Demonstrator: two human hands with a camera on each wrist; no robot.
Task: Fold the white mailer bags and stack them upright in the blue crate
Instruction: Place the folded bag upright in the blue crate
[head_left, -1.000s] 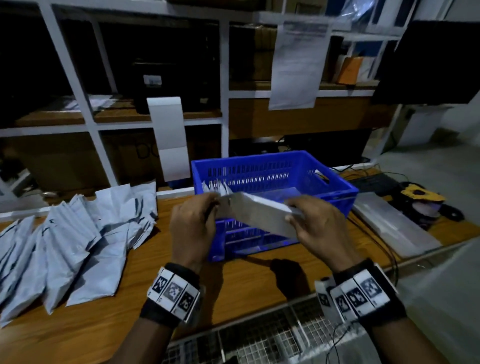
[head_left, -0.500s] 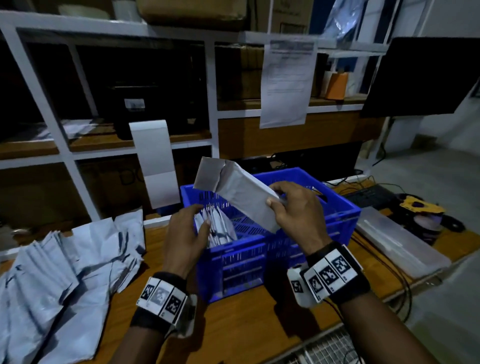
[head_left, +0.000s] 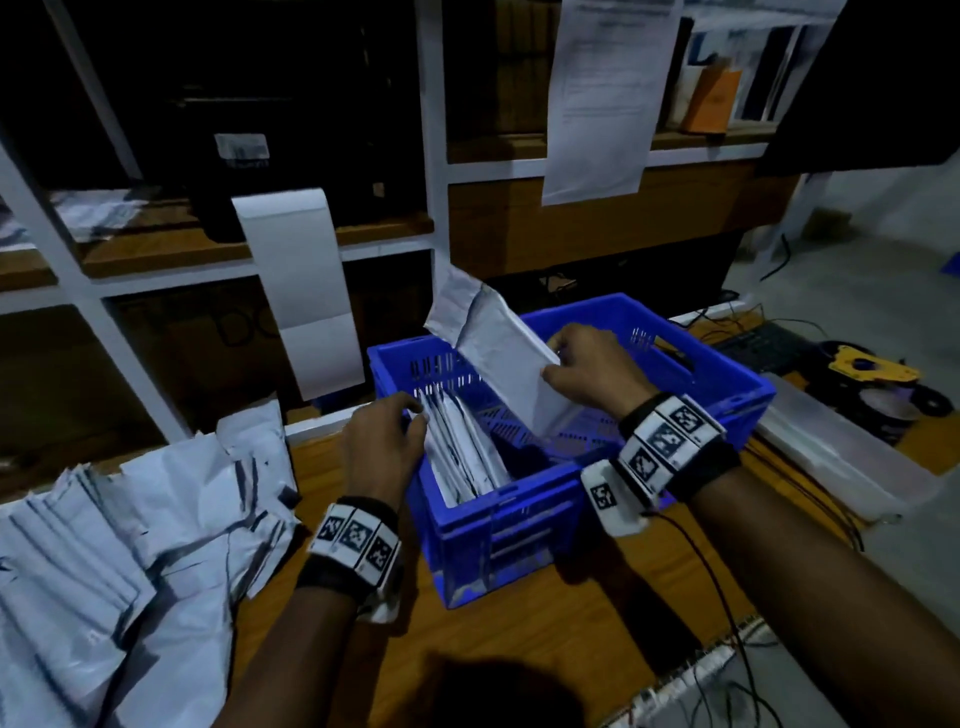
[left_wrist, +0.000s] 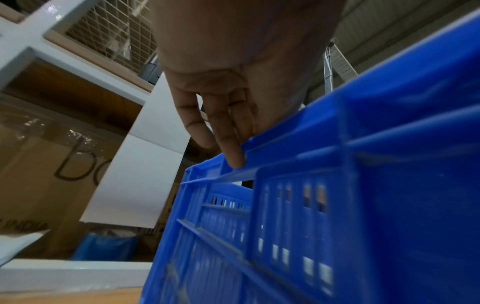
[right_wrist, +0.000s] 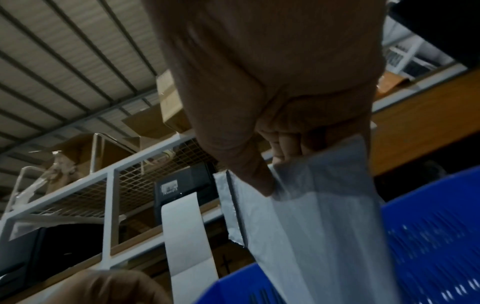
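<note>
The blue crate (head_left: 519, 499) stands on the wooden bench in front of me. Several folded white bags (head_left: 467, 452) stand upright against its left wall. My right hand (head_left: 553, 364) pinches a folded mailer bag (head_left: 498, 353) between thumb and fingers and holds it tilted, its lower end inside the crate. The right wrist view shows the same pinch on the bag (right_wrist: 311, 216) above the crate (right_wrist: 428, 236). My left hand (head_left: 415, 410) rests with straight fingers on the crate's left rim beside the standing bags. Its fingertips (left_wrist: 233, 156) touch the crate rim (left_wrist: 363, 185).
A loose pile of unfolded white bags (head_left: 130, 519) covers the bench at the left. Behind the crate a white shelf frame holds a printer with a hanging label strip (head_left: 306, 296). A clear plastic tray (head_left: 831, 457), a keyboard (head_left: 763, 348), a yellow tool (head_left: 872, 369) and cables lie to the right.
My left hand let go of the folded bag and moved to the crate's left rim. My right hand lifted the bag over the crate and lowered its end inside.
</note>
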